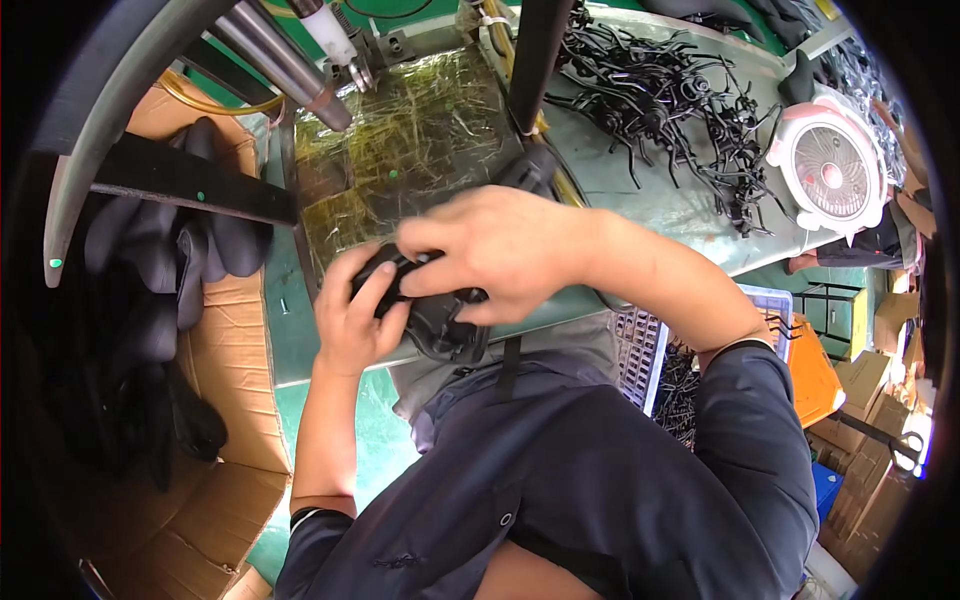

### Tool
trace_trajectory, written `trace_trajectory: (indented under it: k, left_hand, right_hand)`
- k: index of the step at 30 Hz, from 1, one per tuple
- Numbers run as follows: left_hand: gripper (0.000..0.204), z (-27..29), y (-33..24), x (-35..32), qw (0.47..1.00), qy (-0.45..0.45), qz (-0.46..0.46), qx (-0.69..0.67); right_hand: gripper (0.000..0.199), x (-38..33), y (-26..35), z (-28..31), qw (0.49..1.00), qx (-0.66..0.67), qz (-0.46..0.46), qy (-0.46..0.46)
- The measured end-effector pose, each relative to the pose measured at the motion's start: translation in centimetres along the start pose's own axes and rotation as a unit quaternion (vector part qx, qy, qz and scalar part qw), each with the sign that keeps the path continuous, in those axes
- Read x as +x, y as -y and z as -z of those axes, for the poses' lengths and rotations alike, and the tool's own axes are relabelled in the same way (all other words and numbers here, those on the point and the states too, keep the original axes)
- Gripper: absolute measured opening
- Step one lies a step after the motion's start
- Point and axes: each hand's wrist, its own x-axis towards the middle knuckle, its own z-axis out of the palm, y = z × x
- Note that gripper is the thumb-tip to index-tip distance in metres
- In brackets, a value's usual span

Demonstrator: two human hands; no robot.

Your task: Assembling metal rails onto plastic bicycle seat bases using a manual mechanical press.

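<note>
Close to my body, at the near edge of the bench, I hold a black moulded part (445, 325) that looks like the underside of a bicycle saddle. My left hand (355, 315) curls its fingers over the part's left end. From the right, my right hand (490, 250) reaches across with bent fingers on its top; motion blurs this hand slightly. Whatever lies beneath the right fingers is hidden. Another black, rounded piece (530, 170) rests on the bench just beyond the right hand. Both hands work beside a board wrapped in yellowish tape (400, 150).
A metal machine cylinder (285, 65) and dark frame bars (180, 180) stand at the far left. Tangled black bent rods (680, 110) lie right of the board, near a pink-and-white fan (830, 165). Black padded pieces fill a cardboard box (235, 350). A crate (640, 350) sits below the bench.
</note>
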Motion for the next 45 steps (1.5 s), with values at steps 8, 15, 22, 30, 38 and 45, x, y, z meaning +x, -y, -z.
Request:
trace_trajectory:
  k: [8,15,22,30,38,45]
  left_hand:
    - [0.029,-3.1,-3.8,2.9,0.946,-0.056,0.288,0.140]
    - [0.026,-4.5,1.6,6.2,0.967,-0.121,0.192,0.117]
    - [0.020,-5.1,4.1,7.5,0.966,-0.140,0.169,0.138]
    - [0.051,-5.0,3.1,6.7,0.954,-0.237,0.181,0.009]
    - [0.043,-0.6,1.5,7.2,0.926,-0.052,0.375,0.008]
    - [0.034,1.9,-6.3,7.7,0.719,0.047,0.434,-0.541]
  right_hand:
    - [0.079,0.1,1.9,-4.6,0.905,-0.039,-0.360,-0.225]
    - [0.045,2.9,-3.3,-6.7,0.868,-0.129,-0.303,-0.372]
    - [0.051,3.8,-6.5,-6.6,0.852,-0.140,-0.263,-0.430]
    - [0.096,3.4,-4.1,-5.8,0.853,-0.014,-0.306,-0.423]
    - [0.073,-0.9,-0.6,-1.5,0.854,0.270,-0.300,-0.327]
    - [0.071,-9.5,0.7,-3.8,0.888,-0.127,-0.179,-0.405]
